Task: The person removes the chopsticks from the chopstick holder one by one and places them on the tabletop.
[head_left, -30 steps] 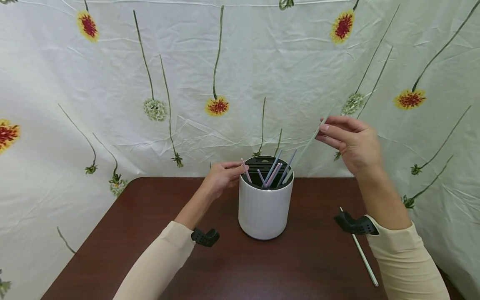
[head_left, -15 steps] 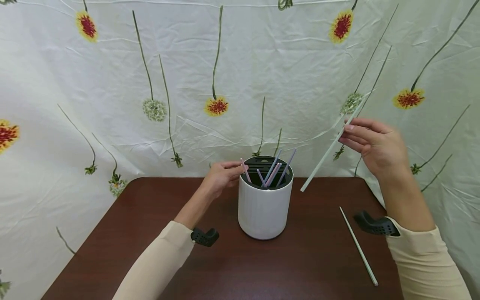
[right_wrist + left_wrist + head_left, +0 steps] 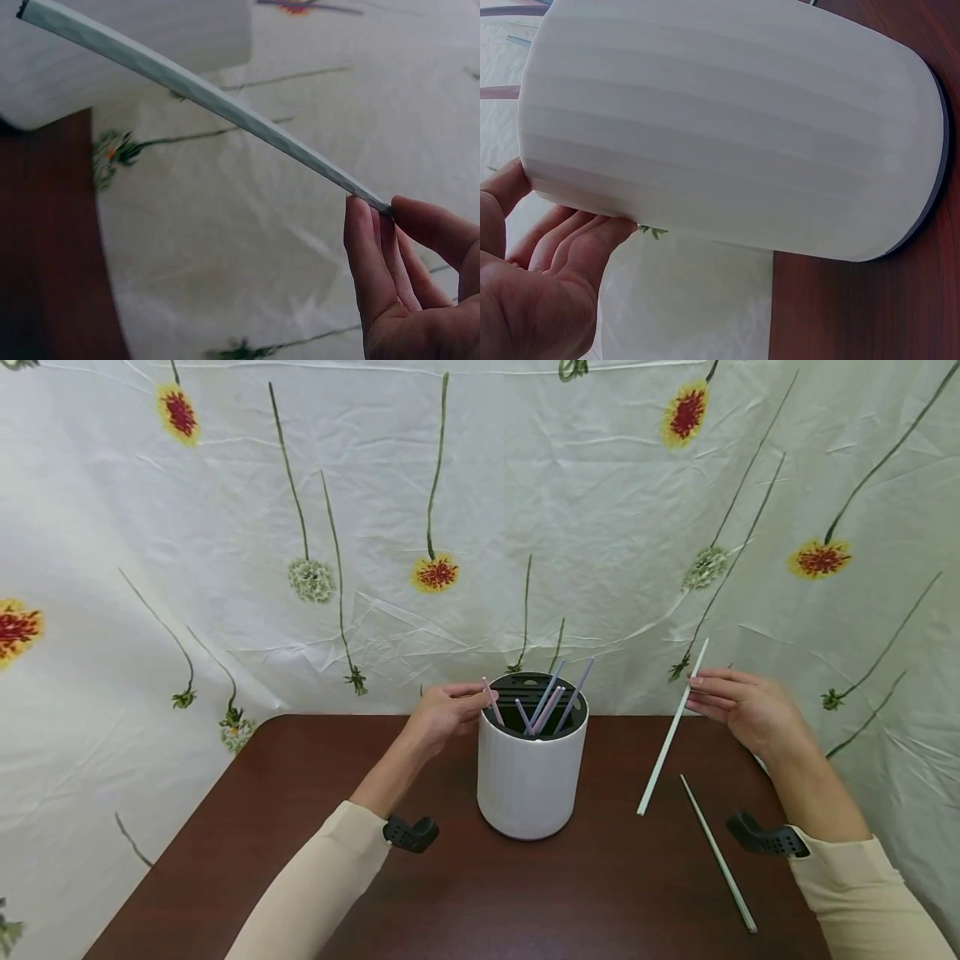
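My left hand (image 3: 442,714) grips the top of a white ribbed utensil holder (image 3: 528,785), thumb at the rim and fingers against the outside wall. Several pink, purple and blue sticks (image 3: 573,697) lean out of the holder's black slotted top. In the right wrist view, my right hand (image 3: 420,285) pinches a pale green, tapered chopstick (image 3: 225,112) by its thin end between thumb and fingers. Its thick end points down toward the table, right of the holder. A second pale green chopstick (image 3: 717,852) lies on the table below my right hand.
The dark brown table (image 3: 450,902) ends at a back edge just behind the holder. A white flower-printed cloth (image 3: 480,485) hangs behind it and along both sides. Black camera mounts sit on both wrists.
The pale green chopstick has come out of the holder's top in my right hand, moved right, then lowered toward the table. The left hand and the holder stay put.
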{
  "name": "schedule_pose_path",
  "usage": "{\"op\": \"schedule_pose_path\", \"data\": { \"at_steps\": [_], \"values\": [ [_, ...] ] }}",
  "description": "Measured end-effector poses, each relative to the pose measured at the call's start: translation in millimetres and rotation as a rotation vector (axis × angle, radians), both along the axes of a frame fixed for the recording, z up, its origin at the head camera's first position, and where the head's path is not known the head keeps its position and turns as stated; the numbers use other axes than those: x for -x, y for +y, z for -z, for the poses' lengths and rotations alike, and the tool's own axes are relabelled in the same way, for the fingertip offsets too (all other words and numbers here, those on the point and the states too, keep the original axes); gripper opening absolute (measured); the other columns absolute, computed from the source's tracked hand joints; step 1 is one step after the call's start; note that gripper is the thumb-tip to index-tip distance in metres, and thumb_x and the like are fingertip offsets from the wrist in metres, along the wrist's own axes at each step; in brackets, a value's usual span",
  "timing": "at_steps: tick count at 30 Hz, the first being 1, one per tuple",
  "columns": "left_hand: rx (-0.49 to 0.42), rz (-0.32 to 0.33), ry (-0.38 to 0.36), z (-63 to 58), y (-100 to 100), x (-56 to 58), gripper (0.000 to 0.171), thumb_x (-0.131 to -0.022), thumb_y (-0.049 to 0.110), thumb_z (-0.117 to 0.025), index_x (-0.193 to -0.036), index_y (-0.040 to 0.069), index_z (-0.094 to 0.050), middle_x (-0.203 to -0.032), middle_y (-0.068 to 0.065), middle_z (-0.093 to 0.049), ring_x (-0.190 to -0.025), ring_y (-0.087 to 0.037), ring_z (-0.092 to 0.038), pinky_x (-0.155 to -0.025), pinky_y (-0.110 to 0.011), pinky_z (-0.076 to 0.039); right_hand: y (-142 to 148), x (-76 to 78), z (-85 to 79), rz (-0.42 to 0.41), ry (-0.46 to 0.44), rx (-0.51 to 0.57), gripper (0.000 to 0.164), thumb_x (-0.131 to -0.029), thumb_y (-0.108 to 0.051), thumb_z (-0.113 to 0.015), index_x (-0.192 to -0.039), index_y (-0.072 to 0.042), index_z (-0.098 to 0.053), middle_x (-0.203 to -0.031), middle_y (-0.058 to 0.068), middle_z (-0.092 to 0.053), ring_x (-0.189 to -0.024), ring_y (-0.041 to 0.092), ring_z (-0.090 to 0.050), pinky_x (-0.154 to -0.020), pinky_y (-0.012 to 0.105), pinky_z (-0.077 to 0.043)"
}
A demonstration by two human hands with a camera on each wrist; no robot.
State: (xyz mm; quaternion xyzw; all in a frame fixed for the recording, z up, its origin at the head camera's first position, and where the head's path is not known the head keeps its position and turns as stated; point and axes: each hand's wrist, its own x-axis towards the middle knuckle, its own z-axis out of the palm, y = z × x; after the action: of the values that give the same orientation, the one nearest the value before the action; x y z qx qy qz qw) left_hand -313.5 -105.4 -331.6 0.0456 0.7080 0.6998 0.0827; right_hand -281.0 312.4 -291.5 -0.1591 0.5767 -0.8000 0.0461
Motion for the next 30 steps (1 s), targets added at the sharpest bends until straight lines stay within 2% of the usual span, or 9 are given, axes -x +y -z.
{"op": "schedule_pose_path", "data": {
  "at_steps": [10, 18, 22, 26, 30],
  "values": [
    [0.000, -0.004, 0.003, -0.9, 0.7, -0.3, 0.038, -0.098, 0.017, -0.069, -0.134, 0.003, -0.066, -0.135, -0.015, -0.066, -0.124, -0.024, -0.064, -0.108, -0.047, -0.049, 32.4, 12.5, 59.0, -0.034, -0.174, -0.089, 0.038, -0.104, 0.010, -0.044, -0.094, -0.008, -0.075, -0.093, 0.002, -0.076, -0.087, 0.015, -0.075, -0.079, 0.030, -0.063],
    [0.009, -0.004, 0.000, -1.0, 0.5, 0.2, 0.039, -0.099, 0.018, -0.068, -0.135, 0.004, -0.065, -0.133, -0.015, -0.068, -0.126, -0.025, -0.063, -0.107, -0.045, -0.050, 48.2, 13.7, 96.7, -0.018, -0.306, -0.282, 0.028, -0.102, 0.008, -0.050, -0.097, -0.010, -0.071, -0.093, -0.002, -0.074, -0.086, 0.012, -0.074, -0.080, 0.030, -0.062],
    [0.012, -0.003, 0.005, -0.8, 0.2, 0.2, 0.039, -0.099, 0.018, -0.068, -0.135, 0.003, -0.065, -0.134, -0.015, -0.067, -0.127, -0.026, -0.063, -0.108, -0.047, -0.049, 52.8, 14.0, 111.9, -0.013, -0.324, -0.423, 0.017, -0.102, 0.003, -0.053, -0.112, 0.002, -0.067, -0.093, -0.004, -0.073, -0.085, 0.012, -0.074, -0.081, 0.030, -0.062],
    [0.009, -0.008, 0.006, 0.3, 0.4, 0.2, 0.039, -0.098, 0.018, -0.070, -0.134, 0.003, -0.066, -0.136, -0.015, -0.066, -0.125, -0.026, -0.063, -0.108, -0.047, -0.049, 54.0, 14.7, 123.5, -0.019, -0.321, -0.542, 0.025, -0.102, -0.001, -0.055, -0.121, 0.013, -0.062, -0.093, -0.005, -0.074, -0.085, 0.011, -0.074, -0.080, 0.030, -0.062],
    [0.009, -0.015, 0.004, 0.4, 0.8, 0.0, 0.039, -0.097, 0.019, -0.071, -0.132, 0.003, -0.067, -0.137, -0.014, -0.065, -0.124, -0.026, -0.064, -0.106, -0.045, -0.051, 51.6, 14.1, 129.3, -0.012, -0.328, -0.577, 0.019, -0.099, -0.001, -0.058, -0.114, 0.008, -0.068, -0.093, -0.002, -0.074, -0.083, 0.012, -0.073, -0.080, 0.032, -0.063]
  ]
}}
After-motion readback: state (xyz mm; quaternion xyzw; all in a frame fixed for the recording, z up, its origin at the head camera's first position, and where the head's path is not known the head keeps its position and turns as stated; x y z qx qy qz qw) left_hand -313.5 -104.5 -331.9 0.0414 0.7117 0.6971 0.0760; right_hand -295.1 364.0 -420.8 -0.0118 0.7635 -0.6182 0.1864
